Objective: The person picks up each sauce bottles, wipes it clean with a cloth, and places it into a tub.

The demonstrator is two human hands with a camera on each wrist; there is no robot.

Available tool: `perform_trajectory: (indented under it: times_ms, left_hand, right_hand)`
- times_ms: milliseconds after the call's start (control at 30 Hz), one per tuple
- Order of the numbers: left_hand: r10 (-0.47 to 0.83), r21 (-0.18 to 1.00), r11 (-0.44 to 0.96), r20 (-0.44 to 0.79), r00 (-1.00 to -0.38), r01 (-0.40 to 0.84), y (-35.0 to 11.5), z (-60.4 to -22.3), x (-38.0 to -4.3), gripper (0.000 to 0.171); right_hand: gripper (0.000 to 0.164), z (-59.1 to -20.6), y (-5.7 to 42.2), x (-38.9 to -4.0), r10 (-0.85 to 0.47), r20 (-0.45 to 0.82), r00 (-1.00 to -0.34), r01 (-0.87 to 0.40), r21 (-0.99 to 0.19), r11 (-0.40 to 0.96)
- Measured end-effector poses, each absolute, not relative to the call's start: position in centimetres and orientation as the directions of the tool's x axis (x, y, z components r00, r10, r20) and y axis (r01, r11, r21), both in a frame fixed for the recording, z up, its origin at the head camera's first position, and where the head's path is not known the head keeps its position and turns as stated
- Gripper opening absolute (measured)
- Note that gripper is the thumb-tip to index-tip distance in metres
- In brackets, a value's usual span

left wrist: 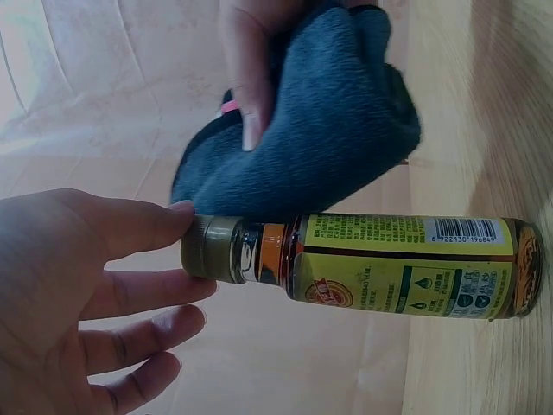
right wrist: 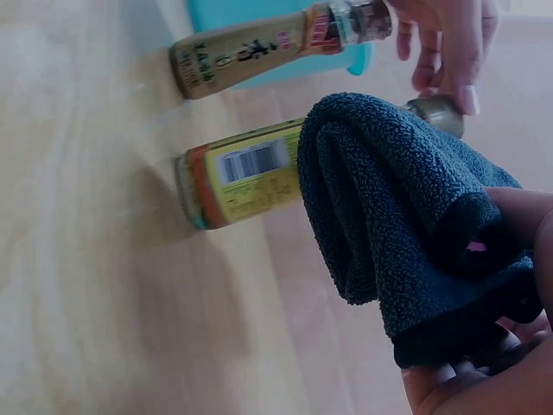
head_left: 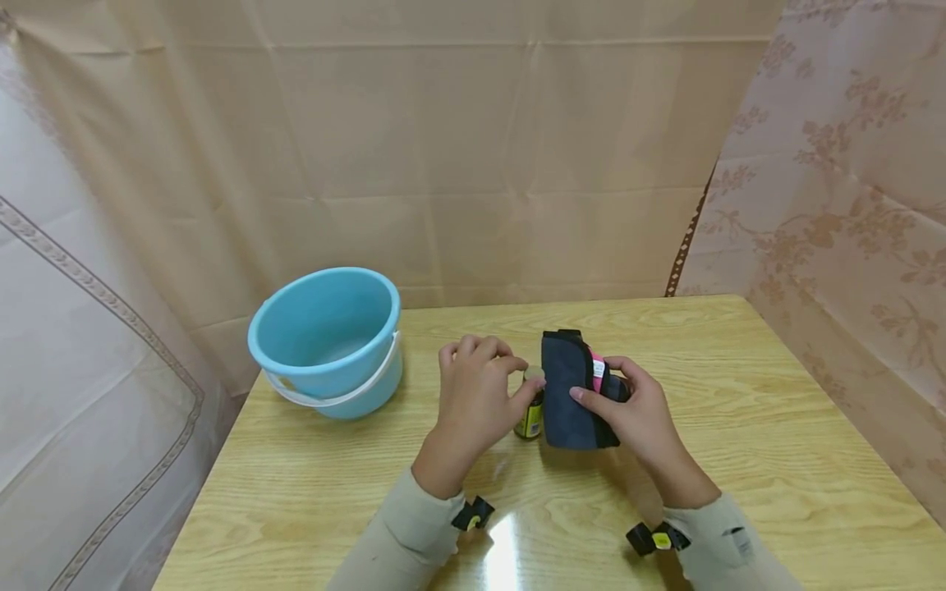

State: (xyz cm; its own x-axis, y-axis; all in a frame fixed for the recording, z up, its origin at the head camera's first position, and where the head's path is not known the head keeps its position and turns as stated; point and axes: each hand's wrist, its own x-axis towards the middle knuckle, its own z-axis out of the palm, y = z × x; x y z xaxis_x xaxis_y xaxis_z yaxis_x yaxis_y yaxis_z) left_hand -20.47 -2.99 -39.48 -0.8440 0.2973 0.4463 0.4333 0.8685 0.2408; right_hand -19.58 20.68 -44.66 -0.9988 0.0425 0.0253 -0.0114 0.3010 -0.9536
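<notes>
My left hand [head_left: 476, 386] pinches the olive-gold cap [left wrist: 212, 249] of a glass bottle [head_left: 530, 423] between thumb and fingertip. This bottle stands upright on the table; a yellow-green label with a barcode wraps its body. Beside it, my right hand [head_left: 643, 414] grips a folded dark blue-grey cloth [head_left: 567, 394] with black edging and a bit of pink showing. In the left wrist view the cloth [left wrist: 320, 130] hangs close by the bottle's neck; whether they touch I cannot tell. A second bottle [right wrist: 251, 56], brown-labelled, shows in the right wrist view and is hidden in the head view.
A light blue bucket [head_left: 325, 380] with a white handle [head_left: 347, 396] stands at the table's back left. Wood-patterned tabletop [head_left: 739, 410] spreads out around the hands. Beige cloth [head_left: 443, 148] hangs behind the table, and patterned curtains [head_left: 850, 205] hang at the sides.
</notes>
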Motion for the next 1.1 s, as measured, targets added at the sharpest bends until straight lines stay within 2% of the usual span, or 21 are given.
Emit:
perform_trajectory:
  times_ms: [433,1100]
  left_hand:
    - [0.295,0.243,0.868,0.45,-0.843,0.433,-2.9,-39.6,-20.6,0.035]
    - [0.324,0.273,0.852,0.397,-0.859,0.448,-2.8,-39.5,-20.7,0.035]
  right_hand:
    - [0.06,-45.1,20.5,-19.6,0.04,-0.004,-0.999,0.014,-0.964,0.265]
    - [0.064,-48.0,21.0,-20.0,0.026,-0.059,-0.998,0.065,-0.923,0.38]
